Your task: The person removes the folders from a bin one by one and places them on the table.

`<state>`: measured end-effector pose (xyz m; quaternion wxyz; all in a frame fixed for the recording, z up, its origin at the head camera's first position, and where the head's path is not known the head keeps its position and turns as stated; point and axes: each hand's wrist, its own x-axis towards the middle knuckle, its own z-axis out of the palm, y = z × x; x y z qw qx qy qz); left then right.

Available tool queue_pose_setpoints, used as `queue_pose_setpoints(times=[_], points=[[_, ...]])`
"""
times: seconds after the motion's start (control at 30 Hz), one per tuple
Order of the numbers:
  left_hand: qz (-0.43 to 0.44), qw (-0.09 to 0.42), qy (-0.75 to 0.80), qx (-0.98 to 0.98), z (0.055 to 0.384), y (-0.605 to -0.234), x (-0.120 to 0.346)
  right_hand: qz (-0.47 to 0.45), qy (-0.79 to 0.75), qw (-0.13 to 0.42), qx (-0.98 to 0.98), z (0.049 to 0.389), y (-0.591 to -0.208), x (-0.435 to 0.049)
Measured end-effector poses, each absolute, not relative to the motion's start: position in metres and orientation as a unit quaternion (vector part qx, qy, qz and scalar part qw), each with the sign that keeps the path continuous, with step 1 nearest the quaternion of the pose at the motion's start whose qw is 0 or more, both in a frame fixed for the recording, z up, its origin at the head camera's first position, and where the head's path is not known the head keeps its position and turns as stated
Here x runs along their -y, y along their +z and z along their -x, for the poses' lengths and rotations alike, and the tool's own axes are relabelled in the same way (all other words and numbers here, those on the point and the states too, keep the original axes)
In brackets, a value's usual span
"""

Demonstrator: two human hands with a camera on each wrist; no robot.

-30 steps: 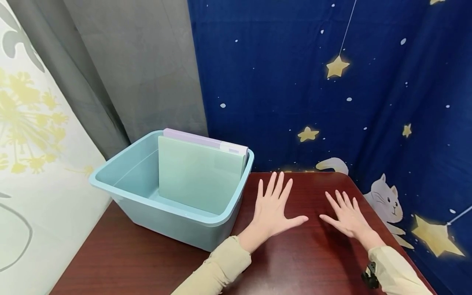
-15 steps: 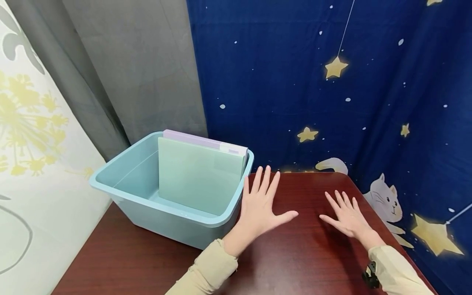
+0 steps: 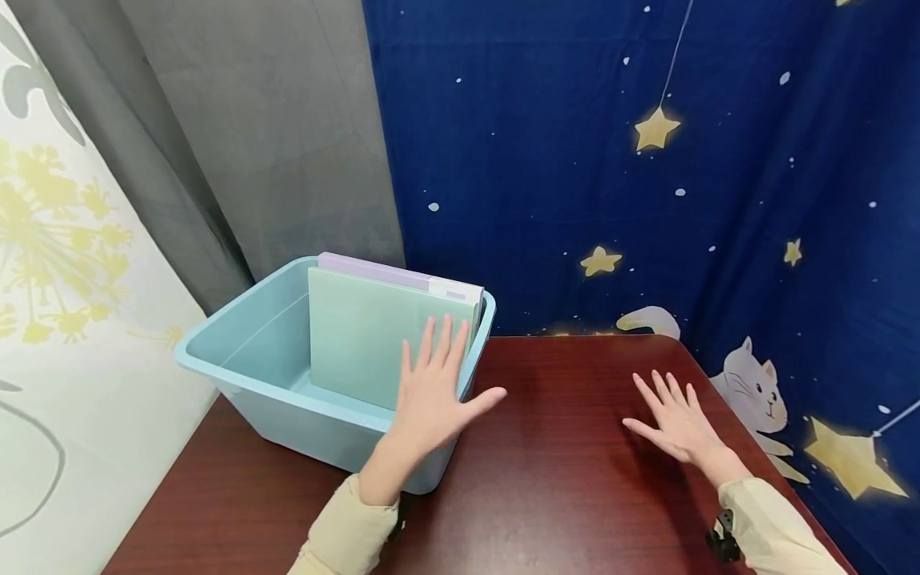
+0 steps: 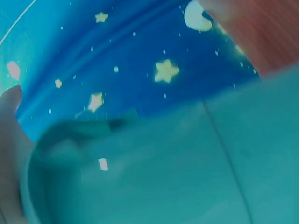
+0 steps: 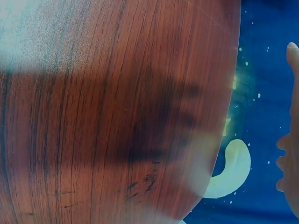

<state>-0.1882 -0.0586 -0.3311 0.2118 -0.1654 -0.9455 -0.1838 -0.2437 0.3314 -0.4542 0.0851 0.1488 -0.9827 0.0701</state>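
A light blue plastic basin [image 3: 323, 407] stands on the left part of the table. Inside it, upright against the right side, are a pale green folder-like slab [image 3: 374, 335] and a lilac and white one [image 3: 388, 271] behind it. My left hand [image 3: 431, 399], fingers spread and straight, overlaps the basin's front right rim and the green slab in the head view; it holds nothing. In the left wrist view the basin's wall [image 4: 177, 177] fills the lower part, blurred. My right hand [image 3: 676, 423] is spread over the right side of the table, with nothing in it.
The dark red wooden table [image 3: 546, 479] has a rounded far right corner. A navy star-patterned curtain [image 3: 517, 160] hangs behind it, a grey curtain [image 3: 287, 144] at the back left, and a white patterned cloth [image 3: 86, 399] at the left. A black device [image 3: 722, 537] sits at the right wrist.
My left hand has moved left, from over the table beside the basin to in front of its right rim, fingers still spread. The right hand and the basin have stayed put.
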Motion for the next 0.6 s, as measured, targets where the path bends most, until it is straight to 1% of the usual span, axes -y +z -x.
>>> queue_pose_setpoints(times=[0.1,0.27,0.47,0.6], points=[[0.157,0.212,-0.181,0.947,0.187,-0.329,0.075,-0.150,0.071,0.089,0.982,0.244,-0.454,-0.332],[0.147,0.206,-0.180,0.951,0.187,-0.323,0.103,-0.145,0.066,0.076,0.984,0.245,-0.455,-0.333],[0.175,0.212,-0.197,0.941,0.191,-0.323,0.144,-0.144,0.069,0.071,0.985,0.246,-0.455,-0.333],[0.173,0.217,-0.192,0.941,0.192,-0.324,0.173,-0.143,0.067,0.070,0.985,0.247,-0.455,-0.333]])
